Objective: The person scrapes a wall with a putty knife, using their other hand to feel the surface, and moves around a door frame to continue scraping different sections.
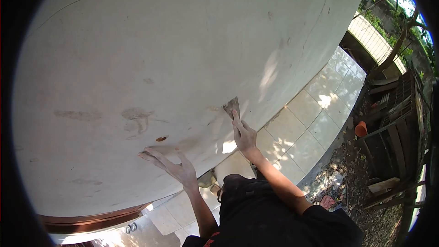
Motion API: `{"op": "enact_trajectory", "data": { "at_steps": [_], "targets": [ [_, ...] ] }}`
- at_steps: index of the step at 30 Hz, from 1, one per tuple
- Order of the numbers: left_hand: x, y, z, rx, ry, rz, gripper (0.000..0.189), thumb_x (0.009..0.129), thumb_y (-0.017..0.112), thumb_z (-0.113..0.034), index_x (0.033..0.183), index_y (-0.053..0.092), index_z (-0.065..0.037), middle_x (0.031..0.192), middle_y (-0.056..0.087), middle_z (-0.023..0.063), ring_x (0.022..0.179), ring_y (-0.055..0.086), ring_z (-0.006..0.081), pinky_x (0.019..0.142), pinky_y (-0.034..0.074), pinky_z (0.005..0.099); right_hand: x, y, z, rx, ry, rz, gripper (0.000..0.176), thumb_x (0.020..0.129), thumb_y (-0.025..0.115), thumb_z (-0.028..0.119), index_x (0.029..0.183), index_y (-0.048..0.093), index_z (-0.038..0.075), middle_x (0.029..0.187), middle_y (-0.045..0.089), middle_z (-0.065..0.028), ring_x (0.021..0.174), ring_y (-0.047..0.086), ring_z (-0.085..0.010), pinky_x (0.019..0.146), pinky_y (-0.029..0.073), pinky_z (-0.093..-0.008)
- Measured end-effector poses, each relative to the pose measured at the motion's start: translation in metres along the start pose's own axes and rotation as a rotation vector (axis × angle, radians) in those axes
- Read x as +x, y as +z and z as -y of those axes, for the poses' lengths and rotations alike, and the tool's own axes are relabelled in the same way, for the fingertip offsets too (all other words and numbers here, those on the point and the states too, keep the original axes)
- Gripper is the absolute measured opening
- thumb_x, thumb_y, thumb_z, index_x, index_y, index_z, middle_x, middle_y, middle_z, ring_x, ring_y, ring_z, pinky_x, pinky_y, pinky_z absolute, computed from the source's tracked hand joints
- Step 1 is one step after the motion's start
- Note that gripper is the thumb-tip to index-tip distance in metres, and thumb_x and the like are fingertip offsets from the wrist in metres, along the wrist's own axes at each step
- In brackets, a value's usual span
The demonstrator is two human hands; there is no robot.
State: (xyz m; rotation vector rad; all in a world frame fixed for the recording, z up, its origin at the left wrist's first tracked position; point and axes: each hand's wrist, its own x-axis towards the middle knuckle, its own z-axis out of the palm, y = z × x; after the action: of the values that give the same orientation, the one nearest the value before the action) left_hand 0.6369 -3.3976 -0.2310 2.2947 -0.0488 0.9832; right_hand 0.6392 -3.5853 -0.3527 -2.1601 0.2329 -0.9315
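My right hand is closed around a scraper, whose flat, triangular metal blade is close to the pale wall. To the left, my left hand is spread with its fingers apart and holds nothing. Its fingertips are at the wall, just below a small brown hole. Whether they touch the surface is hard to tell. Faint brownish smudges mark the wall left of the hole, and thin cracks run across its upper part. Whitish dust covers both hands.
Pale floor tiles run along the wall's foot. At the right are an orange pot, dark wooden boards, a tree trunk and bare ground with debris. A brown wooden frame lies at the lower left. A green container stands near my body.
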Motion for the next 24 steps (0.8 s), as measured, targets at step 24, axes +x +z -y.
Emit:
{"op": "enact_trajectory", "data": {
  "at_steps": [24],
  "targets": [
    [-0.042,0.028,-0.033,-0.056,-0.21,0.073,0.077,0.083,0.057,-0.001,0.149,0.017,-0.006,0.156,0.004,0.0211,0.144,0.008,0.038,0.114,0.018,0.0462,0.022,-0.016,-0.018,0.075,-0.13,0.098,0.059,0.084,0.064,0.006,0.137,0.049,0.026,0.066,0.047,-0.0075,0.048,0.044,-0.0235,0.046,0.038,-0.0346]
  ]
}}
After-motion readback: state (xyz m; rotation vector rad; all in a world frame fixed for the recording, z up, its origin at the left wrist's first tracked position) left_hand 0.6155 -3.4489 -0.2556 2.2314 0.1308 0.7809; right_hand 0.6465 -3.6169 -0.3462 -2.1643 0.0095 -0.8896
